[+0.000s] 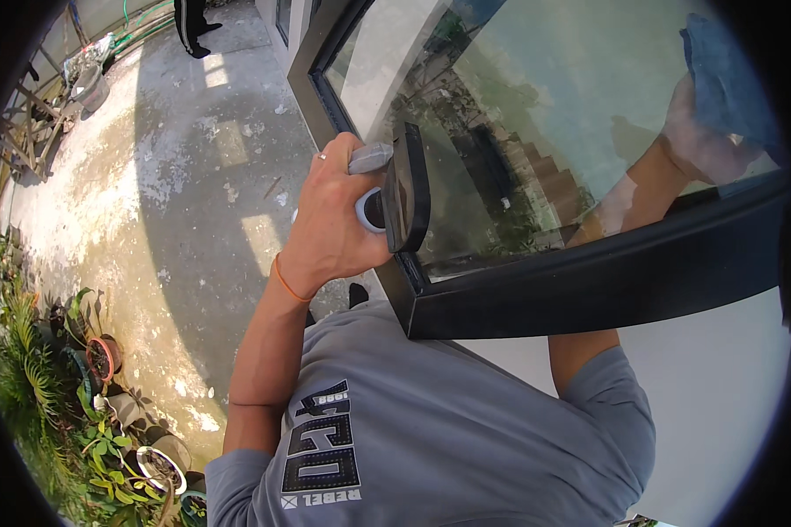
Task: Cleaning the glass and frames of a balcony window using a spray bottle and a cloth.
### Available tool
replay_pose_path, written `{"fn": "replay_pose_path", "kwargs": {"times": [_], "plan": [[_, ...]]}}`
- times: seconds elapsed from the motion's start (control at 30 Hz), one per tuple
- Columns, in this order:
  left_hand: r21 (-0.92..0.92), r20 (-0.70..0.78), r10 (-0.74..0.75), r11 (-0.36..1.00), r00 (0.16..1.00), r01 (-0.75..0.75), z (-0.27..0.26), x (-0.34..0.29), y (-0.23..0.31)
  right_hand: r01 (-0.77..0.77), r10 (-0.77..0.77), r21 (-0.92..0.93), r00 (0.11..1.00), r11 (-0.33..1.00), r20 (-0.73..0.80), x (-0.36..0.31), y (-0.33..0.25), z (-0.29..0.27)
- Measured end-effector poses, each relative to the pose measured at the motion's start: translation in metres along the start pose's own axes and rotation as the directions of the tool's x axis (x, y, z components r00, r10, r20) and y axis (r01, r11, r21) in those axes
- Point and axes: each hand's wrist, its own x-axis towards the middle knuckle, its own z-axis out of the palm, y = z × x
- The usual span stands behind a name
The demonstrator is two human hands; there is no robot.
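Observation:
My left hand (330,206), with a ring and an orange wristband, is closed round a handled tool (409,189). Its flat, dark head has rounded corners and stands edge-on beside the window frame. A grey, clear-looking piece and a white ring with a dark centre show by my fingers; its exact kind is unclear. My right arm passes behind the dark frame (589,263) of the open window sash. Through the glass pane (501,105), my right hand (707,140) shows closed on a blue cloth (729,79), at the pane's far right.
Stained concrete floor (185,220) stretches out at left. Potted plants (105,439) crowd the lower left. A wooden rack (31,132) and a bucket (90,88) stand at upper left, near a green hose (141,26). Another person's legs (192,26) appear at the top.

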Motion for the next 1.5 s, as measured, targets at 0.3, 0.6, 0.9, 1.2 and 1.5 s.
{"fn": "replay_pose_path", "kwargs": {"times": [0.3,0.6,0.9,1.2,1.5], "plan": [[-0.010,0.074,0.000,1.000,0.997,0.000,-0.007,-0.008,-0.008,-0.676,0.659,0.278,0.404,0.683,-0.634,-0.303,0.213,0.079],[0.004,0.102,0.000,1.000,0.995,-0.001,-0.010,-0.010,-0.002,-0.713,0.780,0.317,0.556,0.625,-0.286,-0.197,0.290,0.068],[-0.019,0.096,0.023,1.000,0.995,-0.021,-0.017,-0.008,-0.003,-0.780,0.784,0.188,0.517,0.597,-0.345,-0.193,0.315,0.061],[-0.051,0.142,0.036,0.998,0.989,-0.029,-0.018,-0.003,-0.010,-0.960,0.806,0.077,0.182,0.271,-0.564,-0.279,0.209,0.102],[-0.062,0.122,0.057,0.997,0.991,-0.049,-0.015,-0.004,-0.009,-0.606,0.600,0.020,0.781,0.795,-0.176,-0.123,0.391,0.042]]}}
